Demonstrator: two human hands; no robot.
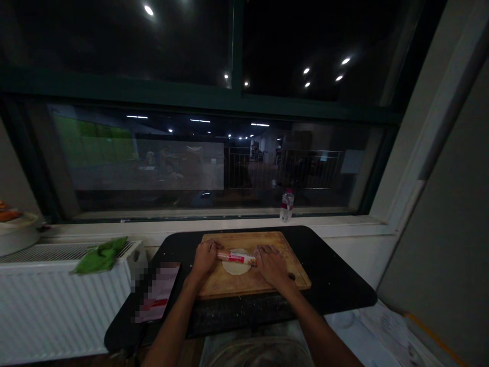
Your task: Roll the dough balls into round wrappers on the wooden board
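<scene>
Head: both hands (206,255) (270,262) palm-down at cylinder (237,258) ends

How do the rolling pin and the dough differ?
The rolling pin is a narrow cylinder; the dough is a flat round. The rolling pin has a red-and-white label; the dough is plain. The left hand and right hand touch the rolling pin's ends; the dough lies beneath. Both are over the cutting board.

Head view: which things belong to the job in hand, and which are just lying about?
Job:
rolling pin, under left hand and right hand
dough, beneath it
board, under dough
table

Apparently just lying about:
bottle, on sill
green cloth, on radiator
pink item, on table
</scene>
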